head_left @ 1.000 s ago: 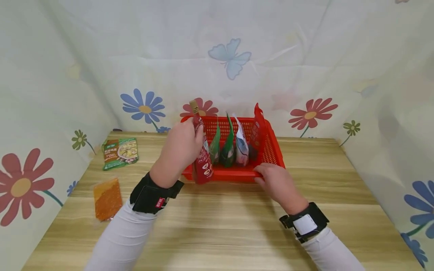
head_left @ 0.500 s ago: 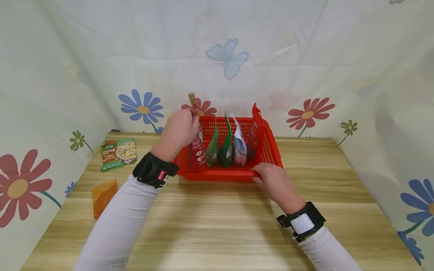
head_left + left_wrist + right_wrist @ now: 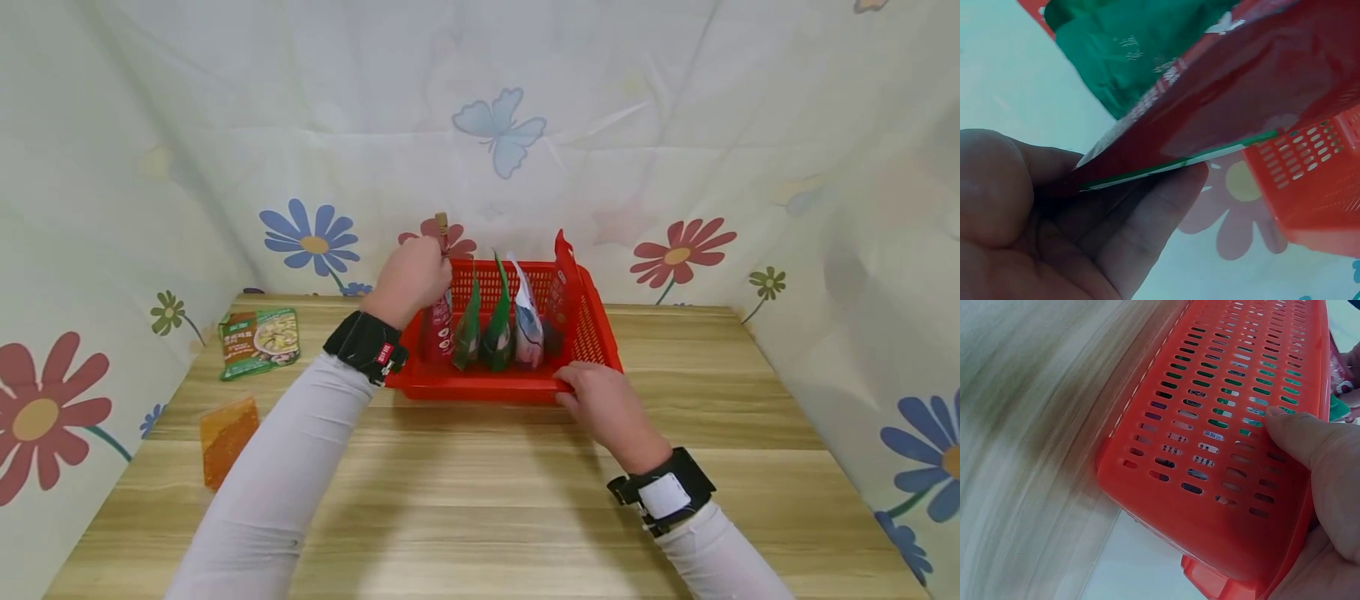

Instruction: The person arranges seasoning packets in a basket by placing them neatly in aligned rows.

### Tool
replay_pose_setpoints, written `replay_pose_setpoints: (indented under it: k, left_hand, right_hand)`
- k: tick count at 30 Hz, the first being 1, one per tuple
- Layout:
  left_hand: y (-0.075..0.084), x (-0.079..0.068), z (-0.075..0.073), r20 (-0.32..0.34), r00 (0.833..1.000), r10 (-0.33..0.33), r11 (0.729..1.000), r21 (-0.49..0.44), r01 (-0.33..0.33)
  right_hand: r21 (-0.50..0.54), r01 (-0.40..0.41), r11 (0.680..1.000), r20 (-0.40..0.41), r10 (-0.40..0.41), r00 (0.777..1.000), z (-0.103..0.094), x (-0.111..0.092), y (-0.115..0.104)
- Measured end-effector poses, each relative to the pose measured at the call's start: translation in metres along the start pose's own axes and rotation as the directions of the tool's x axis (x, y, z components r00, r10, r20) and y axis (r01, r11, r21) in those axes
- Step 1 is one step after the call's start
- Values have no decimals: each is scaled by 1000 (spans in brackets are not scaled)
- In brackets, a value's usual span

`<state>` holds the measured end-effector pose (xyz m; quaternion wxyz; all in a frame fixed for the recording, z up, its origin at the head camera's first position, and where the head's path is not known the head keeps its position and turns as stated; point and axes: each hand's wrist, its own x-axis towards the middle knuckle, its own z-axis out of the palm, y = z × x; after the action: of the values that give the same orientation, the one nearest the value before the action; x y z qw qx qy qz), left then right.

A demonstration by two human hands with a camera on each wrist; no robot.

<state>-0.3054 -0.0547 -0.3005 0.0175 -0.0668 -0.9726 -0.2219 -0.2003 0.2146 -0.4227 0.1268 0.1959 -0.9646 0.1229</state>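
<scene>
My left hand [image 3: 414, 279] pinches the top edge of a dark red food packet [image 3: 439, 327], which stands upright inside the left end of a red plastic basket [image 3: 480, 385]. The left wrist view has the packet [image 3: 1222, 94] between thumb and fingers, with a green packet [image 3: 1129, 56] behind it. At the basket's front right rim, my right hand [image 3: 603, 408] grips the edge, its thumb against the slotted outer wall [image 3: 1210, 425]. Upright in the basket stand two green packets [image 3: 498, 337], a white one [image 3: 528, 325] and a red one [image 3: 564, 292] at the right end.
On the table's left side lie a green and brown food packet [image 3: 259, 342] and, nearer me, an orange packet [image 3: 227, 440] partly covered by my left sleeve. A flowered cloth [image 3: 360, 125] hangs behind and beside the wooden table [image 3: 480, 500].
The left hand has lowered the dark red packet from above the basket's front left rim to inside it, then shifted slightly right. The right hand keeps its grip on the rim.
</scene>
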Motion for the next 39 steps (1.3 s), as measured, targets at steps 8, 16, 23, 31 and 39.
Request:
replay_pose_setpoints:
  k: [8,16,23,31,39]
  left_hand:
    - [-2,14,13,34,998,-48,999,-7,48]
    - [-8,24,19,44,993,-112,994,-4,112]
    - [-10,29,22,56,987,-149,987,-45,152]
    - [-13,34,28,40,986,-159,986,-48,161]
    - [-15,32,33,38,987,-159,984,-74,161]
  right_hand:
    - [6,2,1000,-12,-2,1000,1,0,0]
    - [4,5,1000,-16,-5,1000,-1,0,-2]
    - [5,7,1000,-19,-6,1000,-1,-1,-1]
    - [9,1,1000,-25,-1,1000,-1,-1,-2]
    - [7,4,1000,-33,-4,999,1,-1,-1]
